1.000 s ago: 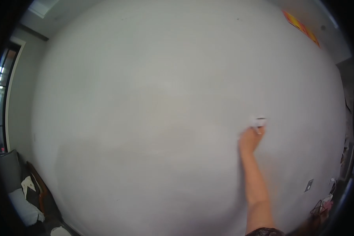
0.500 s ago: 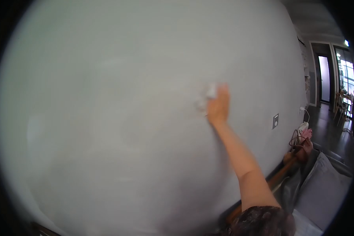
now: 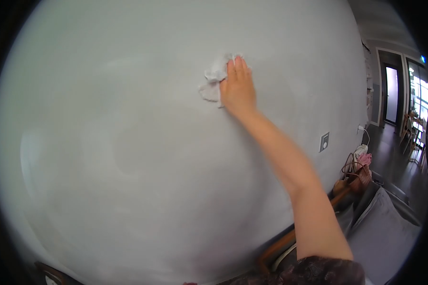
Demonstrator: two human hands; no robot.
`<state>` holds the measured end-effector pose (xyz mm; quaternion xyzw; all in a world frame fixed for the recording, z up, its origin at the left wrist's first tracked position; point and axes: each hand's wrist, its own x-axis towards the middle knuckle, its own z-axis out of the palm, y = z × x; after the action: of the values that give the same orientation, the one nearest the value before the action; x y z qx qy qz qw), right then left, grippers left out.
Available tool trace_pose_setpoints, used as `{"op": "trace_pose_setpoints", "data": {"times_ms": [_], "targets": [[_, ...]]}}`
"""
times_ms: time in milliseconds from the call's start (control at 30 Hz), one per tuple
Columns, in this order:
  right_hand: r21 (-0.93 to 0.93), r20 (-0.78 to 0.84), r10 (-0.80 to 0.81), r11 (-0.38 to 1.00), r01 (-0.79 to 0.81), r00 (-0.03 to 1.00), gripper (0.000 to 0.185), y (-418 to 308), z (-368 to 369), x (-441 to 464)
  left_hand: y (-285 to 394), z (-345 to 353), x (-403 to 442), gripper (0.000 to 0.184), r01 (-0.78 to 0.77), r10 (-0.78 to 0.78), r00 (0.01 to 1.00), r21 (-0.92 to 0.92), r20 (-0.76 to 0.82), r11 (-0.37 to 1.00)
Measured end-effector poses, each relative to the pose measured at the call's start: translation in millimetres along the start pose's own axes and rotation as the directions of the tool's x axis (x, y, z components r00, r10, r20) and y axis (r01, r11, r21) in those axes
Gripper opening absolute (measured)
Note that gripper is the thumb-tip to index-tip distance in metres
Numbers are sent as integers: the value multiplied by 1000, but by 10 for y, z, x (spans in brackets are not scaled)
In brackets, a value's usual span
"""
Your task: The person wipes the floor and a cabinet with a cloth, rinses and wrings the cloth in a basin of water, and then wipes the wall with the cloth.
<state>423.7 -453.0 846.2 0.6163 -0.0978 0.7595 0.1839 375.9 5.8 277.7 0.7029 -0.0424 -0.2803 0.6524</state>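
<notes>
My right hand (image 3: 239, 90) presses a crumpled white cloth (image 3: 217, 71) flat against the light grey wall (image 3: 142, 142). Its fingers point upward and lie over the cloth, which sticks out to the left of the hand and above the fingertips. The bare forearm reaches up from a dark patterned sleeve at the lower right. My left hand is outside the view.
To the right, a wall socket (image 3: 324, 142) sits low on the wall. Below are a brown bag (image 3: 359, 178) with a pink item, a grey cushion (image 3: 387, 232) and a wooden edge (image 3: 276, 247). A white cable (image 3: 367, 137) hangs from a plug. Beyond lies a room with a doorway (image 3: 391, 95).
My right hand has moved up and to the left across the wall with the cloth. The cloth is more visible now, and the view has shifted slightly.
</notes>
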Motion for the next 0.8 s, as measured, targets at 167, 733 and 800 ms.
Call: {"op": "trace_pose_setpoints", "data": {"times_ms": [167,733,800], "targets": [[60,219,160,982,-176,963,36,531,-93,96,452,456,-296,41,40,-62,995,-245,-84,969],[-74,271,196,980,-183,942,44,557,-123,60,222,375,-447,45,29,-52,987,-155,-150,987],[4,345,260,960,-278,902,44,596,-137,199,167,317,-415,45,49,-77,986,-176,-151,983]]}}
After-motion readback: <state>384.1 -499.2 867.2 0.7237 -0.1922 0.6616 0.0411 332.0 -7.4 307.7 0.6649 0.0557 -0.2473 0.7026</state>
